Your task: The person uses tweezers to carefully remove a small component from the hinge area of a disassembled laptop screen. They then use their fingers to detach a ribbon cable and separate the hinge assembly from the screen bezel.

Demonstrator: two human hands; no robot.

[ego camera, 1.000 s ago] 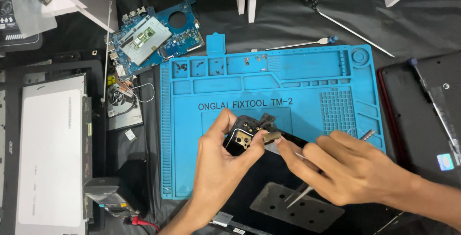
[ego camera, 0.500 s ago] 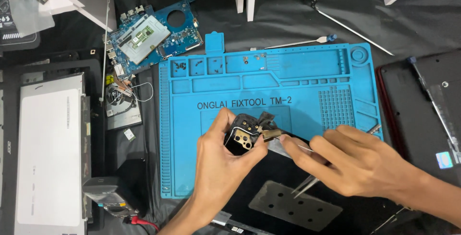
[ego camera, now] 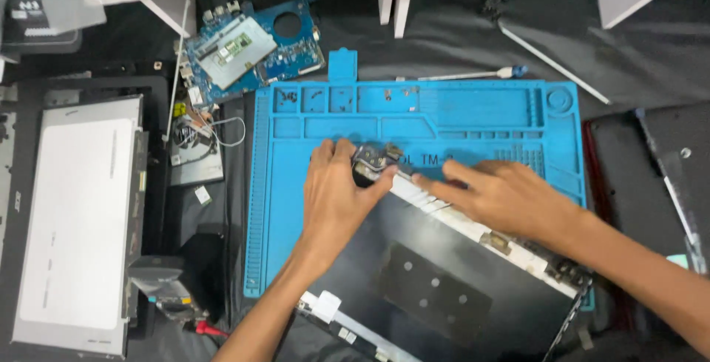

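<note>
Hands meet near the middle of the blue silicone repair mat (ego camera: 458,122), over the far corner of a black laptop lid panel (ego camera: 444,273) that lies tilted across the mat's near edge. The left hand (ego camera: 336,195) closes its fingers on a small dark metal hinge part (ego camera: 373,161) at that corner. The right hand (ego camera: 503,198) lies flat and extended, fingers pressing the panel's pale upper edge just beside the part; whether a thin tool sits under those fingers cannot be told.

As a judgement, the risks are these: the part could slip from the pinch and spring off the mat onto the dark cloth, where it would be hard to find, and forcing it could crack the thin plastic edge or bend the other hinge (ego camera: 497,241) further along that edge. The loose screws (ego camera: 396,93) in the mat's far compartments could scatter if the mat is jolted.

The mat is soft, matte and ribbed, with moulded trays along its far edge. The panel is smooth and glossy, with a darker rectangular plate. A blue circuit board (ego camera: 251,55) lies beyond the mat's far-left corner, and a flat grey-white display panel (ego camera: 78,214) sits well to the left. A thin white spudger (ego camera: 473,75) rests past the far edge.
</note>
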